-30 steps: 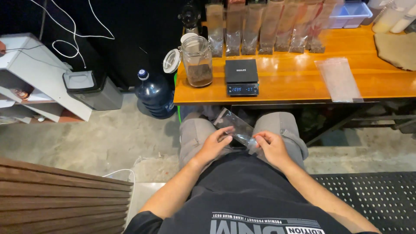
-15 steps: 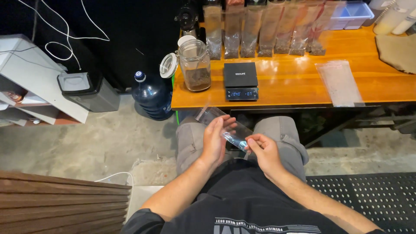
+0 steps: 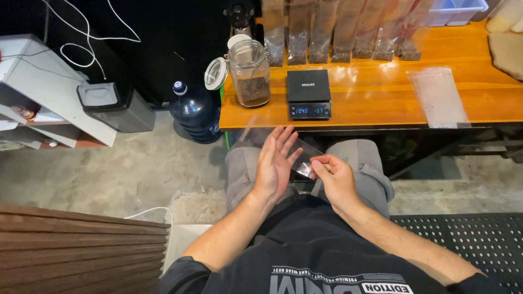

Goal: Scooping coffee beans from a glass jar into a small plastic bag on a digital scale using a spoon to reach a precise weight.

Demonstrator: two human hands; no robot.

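Observation:
Over my lap I hold a clear empty plastic pouch [image 3: 256, 132]. My right hand [image 3: 333, 179] pinches its lower end between thumb and fingers. My left hand [image 3: 275, 163] lies flat against the pouch with fingers stretched upward, covering most of it. Just beyond, on the orange wooden table [image 3: 381, 98], stand a small black digital scale [image 3: 309, 93] with a lit display and a glass jar [image 3: 250, 73] holding brown grounds, its hinged lid swung open to the left.
A row of several clear pouches with dark contents [image 3: 338, 30] lines the table's back edge. A flat empty pouch [image 3: 438, 97] lies at the right. A blue water jug [image 3: 193, 111], a grey bin [image 3: 111, 103] and a white shelf [image 3: 38, 92] stand on the concrete floor at left.
The pouch has been lifted and turned more upright. My left hand has opened flat against it, and my right hand has shifted to pinch its lower end.

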